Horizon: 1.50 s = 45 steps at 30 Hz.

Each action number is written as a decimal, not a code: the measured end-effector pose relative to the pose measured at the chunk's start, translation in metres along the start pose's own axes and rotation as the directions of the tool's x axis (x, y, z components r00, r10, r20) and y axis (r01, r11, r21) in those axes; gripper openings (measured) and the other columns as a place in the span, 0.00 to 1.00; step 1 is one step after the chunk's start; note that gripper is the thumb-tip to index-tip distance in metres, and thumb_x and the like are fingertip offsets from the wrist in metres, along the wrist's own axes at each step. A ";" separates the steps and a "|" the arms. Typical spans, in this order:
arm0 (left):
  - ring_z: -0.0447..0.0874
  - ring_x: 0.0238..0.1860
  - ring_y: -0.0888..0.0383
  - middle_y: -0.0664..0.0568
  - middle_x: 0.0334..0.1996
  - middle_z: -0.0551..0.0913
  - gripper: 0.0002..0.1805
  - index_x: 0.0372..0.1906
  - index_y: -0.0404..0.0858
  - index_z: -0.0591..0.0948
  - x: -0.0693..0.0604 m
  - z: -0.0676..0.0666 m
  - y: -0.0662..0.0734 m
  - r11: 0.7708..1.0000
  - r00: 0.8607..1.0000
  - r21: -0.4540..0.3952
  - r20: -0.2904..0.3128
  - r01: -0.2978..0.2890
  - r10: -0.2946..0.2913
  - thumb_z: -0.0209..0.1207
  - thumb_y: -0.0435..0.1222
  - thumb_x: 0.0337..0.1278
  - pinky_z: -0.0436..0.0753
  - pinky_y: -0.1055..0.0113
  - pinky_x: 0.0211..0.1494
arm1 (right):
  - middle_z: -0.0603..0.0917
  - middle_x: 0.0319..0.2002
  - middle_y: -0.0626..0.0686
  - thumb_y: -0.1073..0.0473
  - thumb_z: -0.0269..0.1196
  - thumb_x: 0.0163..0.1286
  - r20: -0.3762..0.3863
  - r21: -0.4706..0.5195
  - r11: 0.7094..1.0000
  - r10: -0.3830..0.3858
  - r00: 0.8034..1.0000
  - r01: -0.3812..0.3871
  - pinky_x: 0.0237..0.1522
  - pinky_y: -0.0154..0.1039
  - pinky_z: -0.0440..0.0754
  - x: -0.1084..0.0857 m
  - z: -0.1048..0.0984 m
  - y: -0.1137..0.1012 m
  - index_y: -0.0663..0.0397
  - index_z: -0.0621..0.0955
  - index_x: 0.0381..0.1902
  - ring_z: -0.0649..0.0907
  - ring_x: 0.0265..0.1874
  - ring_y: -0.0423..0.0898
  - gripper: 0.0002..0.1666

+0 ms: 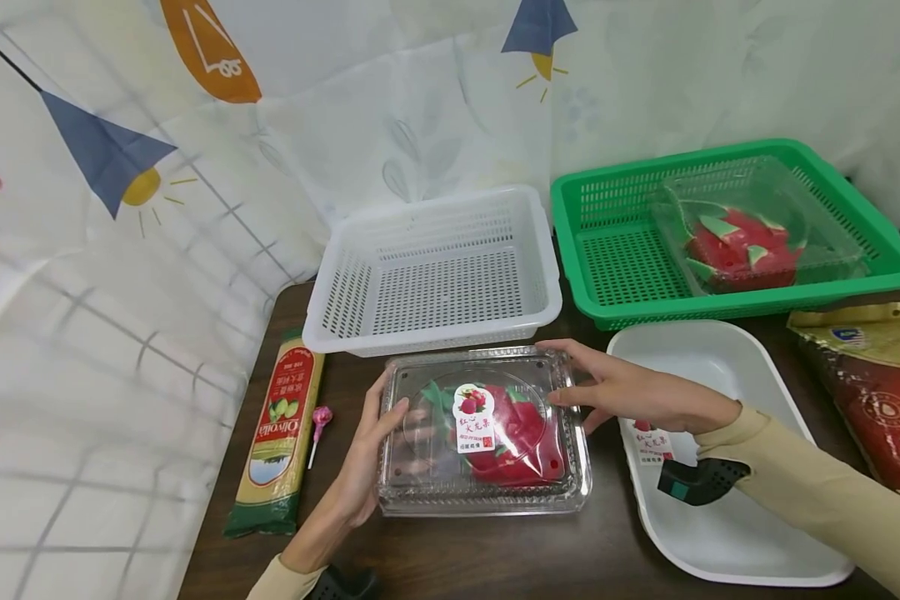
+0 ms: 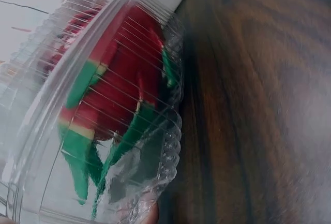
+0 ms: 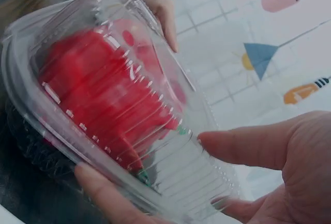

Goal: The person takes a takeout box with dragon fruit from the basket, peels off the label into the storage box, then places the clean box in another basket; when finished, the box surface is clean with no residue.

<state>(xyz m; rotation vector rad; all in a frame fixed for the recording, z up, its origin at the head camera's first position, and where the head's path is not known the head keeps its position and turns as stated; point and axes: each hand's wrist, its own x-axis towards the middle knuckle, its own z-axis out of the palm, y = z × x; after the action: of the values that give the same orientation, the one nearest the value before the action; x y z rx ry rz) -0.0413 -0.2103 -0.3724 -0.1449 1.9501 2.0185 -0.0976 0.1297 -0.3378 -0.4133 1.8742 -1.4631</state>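
A clear plastic clamshell box (image 1: pixel 429 458) with a shut lid is between both hands over the table. Inside shows a red dragon fruit (image 1: pixel 528 442) with green tips, and a white label (image 1: pixel 474 419) is stuck on the lid. My left hand (image 1: pixel 356 475) grips the box's left side, thumb on top. My right hand (image 1: pixel 630 390) holds the right side near the far corner, its thumb on the lid. In the left wrist view, the ribbed side of the box is close to the wooden table (image 2: pixel 243 105). The right wrist view shows fingers (image 3: pixel 111 195) against the rim.
Behind the box stands a white basket (image 1: pixel 431 333). A green basket (image 1: pixel 600 312) at the back right holds another boxed dragon fruit (image 1: pixel 746 250). At right are a white tray (image 1: pixel 750 517) and a red-gold bag (image 1: pixel 870 383). A pasta packet (image 1: pixel 281 433) and a pink lollipop (image 1: pixel 321 417) lie left.
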 end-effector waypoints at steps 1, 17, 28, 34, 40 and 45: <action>0.80 0.62 0.40 0.31 0.68 0.67 0.36 0.84 0.62 0.44 0.001 0.000 0.001 1.000 1.000 0.008 0.001 -0.007 0.007 0.46 0.49 0.82 0.88 0.43 0.49 | 0.64 0.71 0.70 0.55 0.62 0.79 -0.003 0.004 1.000 0.000 1.000 0.000 0.49 0.52 0.87 0.001 0.000 0.000 0.50 0.50 0.84 0.87 0.45 0.55 0.46; 0.81 0.59 0.39 0.30 0.64 0.69 0.36 0.84 0.58 0.44 0.010 0.000 0.012 0.988 1.000 0.156 0.009 0.009 -0.011 0.46 0.48 0.83 0.89 0.45 0.47 | 0.68 0.64 0.73 0.60 0.60 0.78 -0.097 0.001 0.999 0.042 0.994 -0.042 0.44 0.52 0.90 0.009 -0.004 -0.003 0.62 0.52 0.82 0.86 0.48 0.58 0.44; 0.82 0.57 0.41 0.31 0.63 0.70 0.36 0.85 0.58 0.44 0.017 -0.004 0.013 0.961 1.000 0.277 0.004 0.024 -0.026 0.43 0.54 0.83 0.90 0.49 0.46 | 0.66 0.65 0.75 0.61 0.58 0.79 -0.132 -0.031 0.997 0.061 0.989 -0.065 0.44 0.51 0.90 0.015 -0.009 -0.008 0.66 0.50 0.82 0.88 0.36 0.53 0.43; 0.84 0.55 0.43 0.33 0.65 0.70 0.36 0.85 0.56 0.45 0.021 -0.005 0.010 0.949 1.000 0.315 -0.010 0.019 -0.016 0.43 0.55 0.83 0.90 0.52 0.44 | 0.65 0.66 0.75 0.60 0.58 0.80 -0.157 -0.076 0.995 0.047 0.986 -0.059 0.45 0.53 0.90 0.018 -0.012 -0.010 0.66 0.51 0.81 0.89 0.37 0.55 0.43; 0.84 0.54 0.43 0.33 0.64 0.71 0.36 0.85 0.53 0.46 0.026 -0.007 0.008 0.941 1.000 0.339 -0.008 0.007 -0.005 0.42 0.54 0.84 0.90 0.52 0.43 | 0.64 0.67 0.75 0.59 0.56 0.81 -0.158 -0.080 0.994 0.057 0.986 -0.071 0.47 0.54 0.89 0.018 -0.013 -0.012 0.65 0.50 0.82 0.88 0.42 0.57 0.42; 0.85 0.54 0.42 0.32 0.63 0.73 0.35 0.84 0.52 0.48 0.031 -0.010 0.007 0.945 1.000 0.326 -0.015 0.011 -0.006 0.44 0.54 0.83 0.90 0.51 0.41 | 0.63 0.68 0.75 0.59 0.56 0.81 -0.150 -0.063 0.995 0.070 0.986 -0.081 0.50 0.56 0.88 0.016 -0.013 -0.010 0.64 0.48 0.83 0.89 0.38 0.56 0.43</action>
<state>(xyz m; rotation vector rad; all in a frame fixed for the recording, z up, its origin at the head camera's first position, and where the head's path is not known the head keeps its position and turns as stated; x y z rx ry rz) -0.0744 -0.2150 -0.3756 -0.0875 2.2544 1.6611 -0.1201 0.1254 -0.3323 -0.2691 2.0398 -1.4149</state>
